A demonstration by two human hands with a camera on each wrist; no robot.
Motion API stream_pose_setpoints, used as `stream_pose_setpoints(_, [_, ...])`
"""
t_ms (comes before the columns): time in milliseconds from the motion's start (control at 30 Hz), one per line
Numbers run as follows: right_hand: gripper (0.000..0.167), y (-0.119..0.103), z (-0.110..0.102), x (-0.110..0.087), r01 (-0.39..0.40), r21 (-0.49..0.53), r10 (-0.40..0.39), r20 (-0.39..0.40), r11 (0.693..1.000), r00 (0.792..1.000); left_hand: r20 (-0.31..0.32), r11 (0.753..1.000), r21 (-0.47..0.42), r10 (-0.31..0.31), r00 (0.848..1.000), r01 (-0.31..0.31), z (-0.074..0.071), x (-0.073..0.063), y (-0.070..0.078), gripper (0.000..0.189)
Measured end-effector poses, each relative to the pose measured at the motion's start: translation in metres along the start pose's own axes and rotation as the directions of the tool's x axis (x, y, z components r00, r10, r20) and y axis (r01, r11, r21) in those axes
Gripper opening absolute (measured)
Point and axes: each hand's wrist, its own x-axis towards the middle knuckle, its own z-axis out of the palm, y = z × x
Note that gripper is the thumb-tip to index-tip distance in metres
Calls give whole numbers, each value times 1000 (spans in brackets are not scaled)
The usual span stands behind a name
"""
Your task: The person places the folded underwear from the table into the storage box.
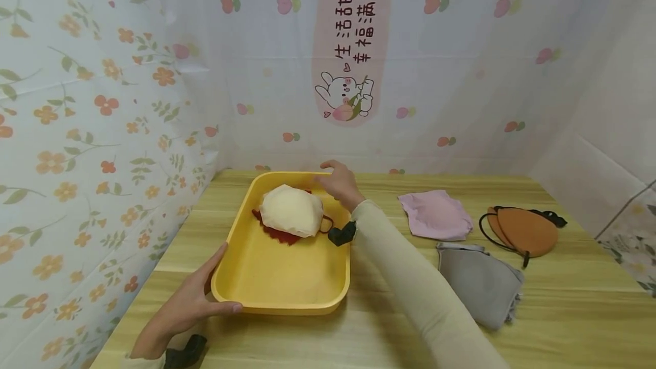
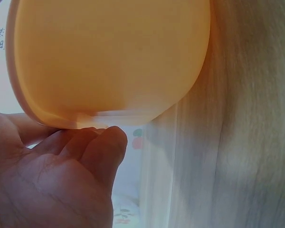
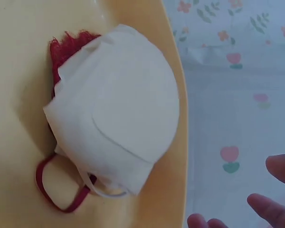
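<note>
My left hand (image 1: 187,300) grips the near left corner of a yellow tray (image 1: 287,269), its fingers along the left wall and its thumb at the front rim. In the left wrist view the fingertips press on the tray's outer wall. Inside the tray, toward the back, lies a cream-white, cup-shaped cloth piece (image 3: 118,99) with a thin white loop. Beneath it, mostly hidden, is a red fringed cloth (image 3: 69,47) with a red loop. My right hand (image 1: 338,183) hovers over the tray's far right corner, fingers spread and holding nothing.
To the right of the tray lie a pink cloth (image 1: 438,215), a grey fringed cloth (image 1: 479,283) and an orange rounded piece (image 1: 528,232) with black cords. A patterned curtain (image 1: 246,73) hangs behind the wooden table (image 1: 389,323) and along its left side.
</note>
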Motion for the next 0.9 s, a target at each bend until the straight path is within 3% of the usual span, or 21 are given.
stream_pose_setpoints(300, [49,11,-32,0,-57,60,56,9,997,998,-8,999,30,-14,1000,14,0,-1,-2,115])
stream_pose_setpoints(500, [47,34,-67,3,-88,96,90,-17,991,996,-7,999,39,-20,1000,21,1,0,-2,116])
stream_pose_setpoints(733, [51,61,-113,-1,-133,71,138,-63,988,988,-6,998,54,-35,999,35,0,0,-3,116])
stream_pose_setpoints(900, [57,81,-140,-5,-155,67,162,-110,986,981,-1,998,58,-14,1000,14,-4,1,-1,116])
